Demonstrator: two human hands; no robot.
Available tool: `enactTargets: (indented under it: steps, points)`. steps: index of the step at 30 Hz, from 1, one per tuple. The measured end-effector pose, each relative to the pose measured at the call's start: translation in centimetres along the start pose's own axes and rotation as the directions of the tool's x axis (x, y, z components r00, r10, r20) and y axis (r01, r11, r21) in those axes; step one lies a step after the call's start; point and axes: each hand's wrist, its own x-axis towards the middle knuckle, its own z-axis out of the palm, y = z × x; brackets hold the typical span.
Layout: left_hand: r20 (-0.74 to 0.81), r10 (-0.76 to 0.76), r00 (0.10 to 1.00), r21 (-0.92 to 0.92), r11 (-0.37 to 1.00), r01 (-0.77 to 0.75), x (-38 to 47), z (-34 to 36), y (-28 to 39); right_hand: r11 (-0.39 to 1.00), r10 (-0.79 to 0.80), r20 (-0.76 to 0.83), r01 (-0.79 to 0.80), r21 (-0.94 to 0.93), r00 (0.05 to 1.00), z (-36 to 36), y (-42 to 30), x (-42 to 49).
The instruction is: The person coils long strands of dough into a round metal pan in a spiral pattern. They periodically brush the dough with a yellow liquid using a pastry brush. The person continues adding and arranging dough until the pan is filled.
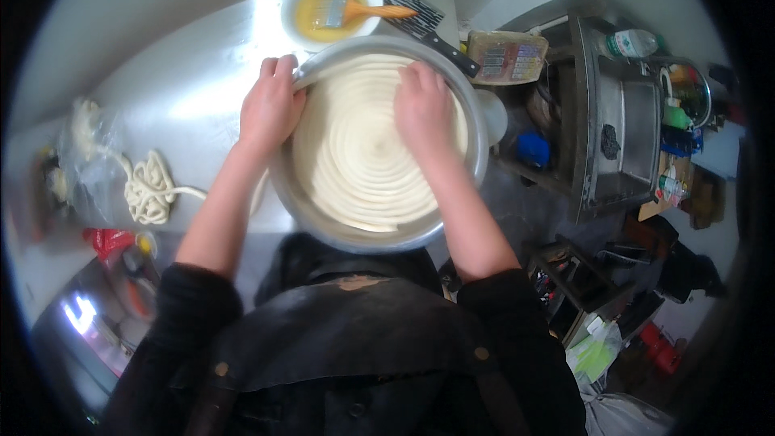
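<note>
A round metal basin point(378, 245) stands before me, with a long dough rope coiled in a flat spiral point(375, 148) inside it. My left hand point(272, 100) is at the basin's left rim, fingers bent over the edge; a stretch of dough seems to run beside its fingertips. Over the upper right part of the coil lies my right hand point(424, 103), fingers curled down towards the dough, their tips partly hidden. From a heap of looped dough rope point(149, 189) on the left, a strand runs under my left forearm towards the basin.
Behind the basin are a white bowl of yellow liquid point(307, 3) with a wood-handled brush point(369, 10), and a black-handled knife point(451, 53). A clear plastic bag point(100, 175) lies on the metal worktop point(200, 109) at left. A metal sink point(623, 127) stands at right.
</note>
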Motion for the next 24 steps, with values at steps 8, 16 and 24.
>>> enactTargets:
  steps: [8, 16, 24]
  points:
    - [0.356, -0.21, 0.91, -0.351, 0.873, 0.339, -8.3, 2.1, -9.3, 1.0, -0.016, 0.022, 0.016, -0.014, 1.0, 1.0, -1.8, 1.1]
    - [0.477, -0.152, 0.866, -0.366, 0.861, 0.353, -11.8, -1.0, -11.8, 0.975, -0.211, 0.251, 0.22, -0.009, 0.945, 3.0, -6.7, 1.2]
    - [0.429, -0.123, 0.895, -0.216, 0.948, 0.234, -13.3, -5.9, -2.3, 0.954, -0.298, 0.411, 0.258, 0.15, 0.861, 2.6, -12.5, -2.0]
